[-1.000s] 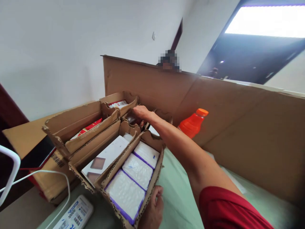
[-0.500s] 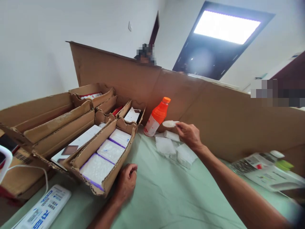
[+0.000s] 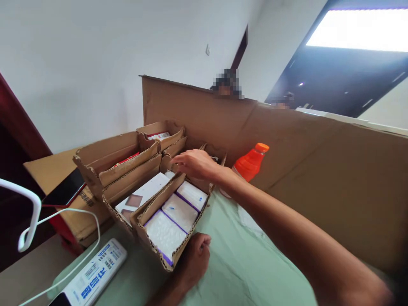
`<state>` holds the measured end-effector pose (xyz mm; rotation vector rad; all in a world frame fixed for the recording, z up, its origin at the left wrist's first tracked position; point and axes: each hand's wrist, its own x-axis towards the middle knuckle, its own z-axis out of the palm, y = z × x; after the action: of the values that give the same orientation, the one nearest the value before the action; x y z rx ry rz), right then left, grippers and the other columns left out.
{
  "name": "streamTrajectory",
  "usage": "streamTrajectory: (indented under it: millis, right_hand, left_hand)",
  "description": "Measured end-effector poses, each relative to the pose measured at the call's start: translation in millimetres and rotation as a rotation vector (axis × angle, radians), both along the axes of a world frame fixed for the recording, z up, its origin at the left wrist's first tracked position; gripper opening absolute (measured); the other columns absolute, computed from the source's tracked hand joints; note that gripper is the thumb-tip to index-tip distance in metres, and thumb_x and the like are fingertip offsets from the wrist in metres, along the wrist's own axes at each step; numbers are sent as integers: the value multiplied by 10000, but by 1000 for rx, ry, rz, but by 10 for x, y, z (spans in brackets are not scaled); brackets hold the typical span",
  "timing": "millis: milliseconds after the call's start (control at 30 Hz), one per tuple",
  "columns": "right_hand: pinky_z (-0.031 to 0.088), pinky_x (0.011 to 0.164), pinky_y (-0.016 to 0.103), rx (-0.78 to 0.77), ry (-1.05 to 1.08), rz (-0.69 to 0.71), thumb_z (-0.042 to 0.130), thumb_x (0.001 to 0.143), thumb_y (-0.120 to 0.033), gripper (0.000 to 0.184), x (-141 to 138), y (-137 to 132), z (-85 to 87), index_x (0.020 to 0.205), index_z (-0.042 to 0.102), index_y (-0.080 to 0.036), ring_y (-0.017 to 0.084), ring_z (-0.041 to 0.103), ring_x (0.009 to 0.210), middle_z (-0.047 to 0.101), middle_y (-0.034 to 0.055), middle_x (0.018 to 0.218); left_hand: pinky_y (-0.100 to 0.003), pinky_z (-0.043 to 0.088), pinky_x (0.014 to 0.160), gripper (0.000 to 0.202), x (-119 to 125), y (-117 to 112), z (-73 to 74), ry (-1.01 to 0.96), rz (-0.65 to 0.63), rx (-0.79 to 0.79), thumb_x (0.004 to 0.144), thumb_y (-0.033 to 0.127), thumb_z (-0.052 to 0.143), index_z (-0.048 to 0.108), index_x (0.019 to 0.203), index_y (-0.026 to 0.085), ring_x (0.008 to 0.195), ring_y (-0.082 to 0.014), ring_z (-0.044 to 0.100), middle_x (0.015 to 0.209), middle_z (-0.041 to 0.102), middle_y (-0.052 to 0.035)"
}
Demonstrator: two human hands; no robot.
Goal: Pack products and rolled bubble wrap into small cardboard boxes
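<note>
My right hand [image 3: 196,165] reaches across the cardboard compartments. Its fingers are bent together over the divider, and what they hold, if anything, is hidden. Just below the fingertips, a small white rounded piece [image 3: 169,174] shows beside a white box [image 3: 145,193] with brown squares. My left hand [image 3: 198,257] rests curled on the green cloth, with nothing visible in it. It lies against the near cardboard tray [image 3: 170,268], which holds white wrapped packs [image 3: 167,231] with purple edges. An orange-capped bottle [image 3: 250,163] stands behind my right forearm, partly covered by it.
A tall cardboard panel [image 3: 318,170] runs along the back, with a person's head [image 3: 227,84] above it. At left are a white power strip [image 3: 98,272], a white cable [image 3: 70,209] and a dark tablet-like object [image 3: 65,187]. White packets [image 3: 250,221] lie partly behind my forearm.
My right hand has moved left from the white packets to above the compartments. The white oval piece it pinched is out of sight. The view has swung left; my left hand stays beside the tray.
</note>
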<state>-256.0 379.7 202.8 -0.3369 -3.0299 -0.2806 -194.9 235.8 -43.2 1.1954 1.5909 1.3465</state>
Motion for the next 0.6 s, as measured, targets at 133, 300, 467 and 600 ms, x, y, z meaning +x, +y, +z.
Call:
streamTrajectory:
  millis: [133, 300, 467, 600]
  right_hand:
    - [516, 704, 254, 28, -280, 5, 664, 768, -56, 301, -754, -67, -141, 974, 800, -228, 242, 742, 960, 796, 77, 1008]
    - [507, 688, 250, -10, -245, -44, 687, 757, -70, 145, -749, -81, -218, 808, 792, -155, 235, 743, 886, 794, 114, 910]
    - [489, 743, 249, -98, 211, -142, 553, 904, -155, 241, 324, 104, 178, 999, 774, -163, 162, 711, 844, 781, 48, 951]
    - [521, 759, 264, -287, 824, -273, 608, 860, -269, 195, 1649, 337, 98, 914, 777, -190, 151, 692, 795, 771, 14, 880]
  left_hand:
    - [-298, 489, 832, 276, -27, -12, 20, 14, -27, 6, 851, 120, 456, 672, 1008, 191, 919, -191, 650, 983, 717, -61]
    - [-308, 490, 858, 276, -42, -31, -19, 13, -38, 13, 855, 131, 451, 661, 1018, 205, 927, -191, 654, 985, 712, -56]
    - [-315, 491, 900, 267, -25, -44, -80, -19, -29, 25, 857, 167, 452, 656, 1028, 198, 992, -200, 661, 1042, 719, -78]
    - [-324, 511, 858, 261, -20, -58, -78, -30, -23, 34, 853, 201, 456, 661, 1013, 187, 936, -208, 680, 996, 734, -88]
